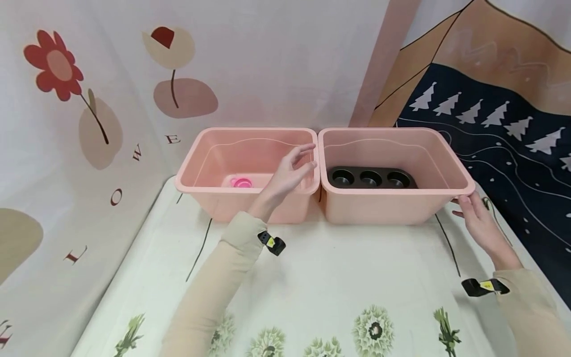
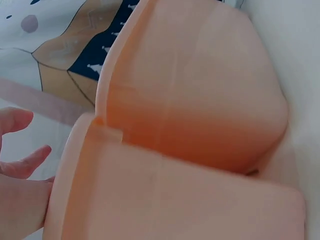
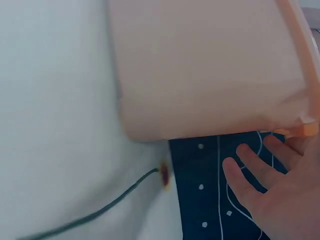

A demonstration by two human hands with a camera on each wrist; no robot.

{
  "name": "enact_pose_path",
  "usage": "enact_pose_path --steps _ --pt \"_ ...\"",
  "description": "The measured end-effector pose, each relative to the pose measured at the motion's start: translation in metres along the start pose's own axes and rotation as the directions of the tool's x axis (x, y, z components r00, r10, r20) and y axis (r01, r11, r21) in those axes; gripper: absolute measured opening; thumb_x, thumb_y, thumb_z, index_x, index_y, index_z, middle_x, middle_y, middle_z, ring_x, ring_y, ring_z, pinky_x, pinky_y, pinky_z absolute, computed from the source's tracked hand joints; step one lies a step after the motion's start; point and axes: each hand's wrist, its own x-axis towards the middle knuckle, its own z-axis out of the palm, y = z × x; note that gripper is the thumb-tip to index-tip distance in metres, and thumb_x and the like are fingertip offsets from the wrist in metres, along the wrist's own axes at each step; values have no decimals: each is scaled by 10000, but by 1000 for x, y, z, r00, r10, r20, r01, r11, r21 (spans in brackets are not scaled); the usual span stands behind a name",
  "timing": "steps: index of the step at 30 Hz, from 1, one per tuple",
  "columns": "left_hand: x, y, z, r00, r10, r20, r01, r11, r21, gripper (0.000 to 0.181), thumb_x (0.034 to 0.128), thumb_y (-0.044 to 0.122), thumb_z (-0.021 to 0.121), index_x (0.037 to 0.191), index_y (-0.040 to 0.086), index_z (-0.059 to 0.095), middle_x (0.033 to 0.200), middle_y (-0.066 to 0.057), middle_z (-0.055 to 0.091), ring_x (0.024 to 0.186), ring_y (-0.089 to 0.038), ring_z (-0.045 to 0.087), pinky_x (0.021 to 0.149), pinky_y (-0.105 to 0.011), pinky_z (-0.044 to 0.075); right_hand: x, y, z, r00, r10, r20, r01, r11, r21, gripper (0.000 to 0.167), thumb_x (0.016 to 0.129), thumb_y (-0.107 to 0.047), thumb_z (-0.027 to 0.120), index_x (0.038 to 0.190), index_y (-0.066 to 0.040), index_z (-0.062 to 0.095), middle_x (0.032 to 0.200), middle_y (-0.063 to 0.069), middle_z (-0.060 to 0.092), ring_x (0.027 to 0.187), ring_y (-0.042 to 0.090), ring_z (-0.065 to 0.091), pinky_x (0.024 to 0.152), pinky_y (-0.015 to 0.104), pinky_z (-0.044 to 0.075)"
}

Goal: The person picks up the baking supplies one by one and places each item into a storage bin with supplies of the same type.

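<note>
Two pink plastic bins stand side by side, their rims meeting. Inside the left bin (image 1: 250,204) lies a small bright pink cup-like item (image 1: 242,183). The right bin (image 1: 374,207) contains a dark muffin tin (image 1: 371,177) with several round cups, partly hidden by the front wall. My left hand (image 1: 290,171) reaches over the left bin's front rim near its right end, fingers loosely bent and holding nothing. At the right bin's front right corner, my right hand (image 1: 479,223) rests against the rim from outside; in the right wrist view its fingers (image 3: 245,185) are extended below the bin's side.
A white cloth with printed flowers (image 1: 373,329) covers the table (image 1: 339,277). Printed curtains (image 1: 267,59) hang behind and to the left, and a dark tree-patterned cloth (image 1: 499,158) is on the right. Each wrist wears a small black camera (image 1: 272,243).
</note>
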Motion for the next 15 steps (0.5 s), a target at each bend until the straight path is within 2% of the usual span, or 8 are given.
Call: enact_pose_path --steps 5,9,10,12,13,15 --pt "-8 1 -17 999 31 -18 -30 999 23 451 957 33 554 1400 31 468 1442 -122 437 1360 -239 353 1094 -396 299 -5 1 6 999 -41 20 41 999 -5 558 1067 -135 290 1567 -187 49 1559 175 119 1262 -21 264 876 52 288" --pt "-16 1 -29 1000 24 -19 -23 999 45 444 962 37 552 1400 59 477 1450 -120 431 1345 -255 380 1007 -440 410 -6 -1 9 994 -105 -7 105 994 14 556 1050 -63 319 1553 -76 83 1537 234 135 1356 50 186 973 57 209" --pt "-17 1 -32 999 28 -20 -27 998 53 445 961 36 554 1400 53 478 1449 -127 431 1344 -257 381 1009 -441 407 -8 -1 9 995 -102 -7 102 995 6 558 1049 -65 320 1550 -56 75 1534 253 126 1381 90 166 1025 99 191" --pt "-21 0 -38 999 32 -24 -30 997 75 442 961 40 561 1396 54 483 1445 -132 436 1338 -255 390 1011 -441 406 -10 -2 8 997 -77 2 77 997 -17 564 1052 -89 323 1544 -24 57 1535 287 99 1422 219 119 1125 258 148" --pt "-23 -1 -41 999 42 -28 -40 995 89 440 958 37 567 1390 45 486 1437 -129 446 1338 -247 390 1033 -434 384 -11 -3 7 998 -54 10 55 998 -35 570 1054 -113 325 1542 -12 47 1535 303 83 1426 302 99 1148 369 128" --pt "-27 -1 -47 997 69 -32 -64 990 126 436 955 31 573 1383 28 489 1425 -126 460 1342 -230 382 1089 -400 310 -14 -3 3 999 -3 33 6 997 -81 589 1059 -159 319 1536 5 17 1534 331 36 1403 453 49 1112 582 76"
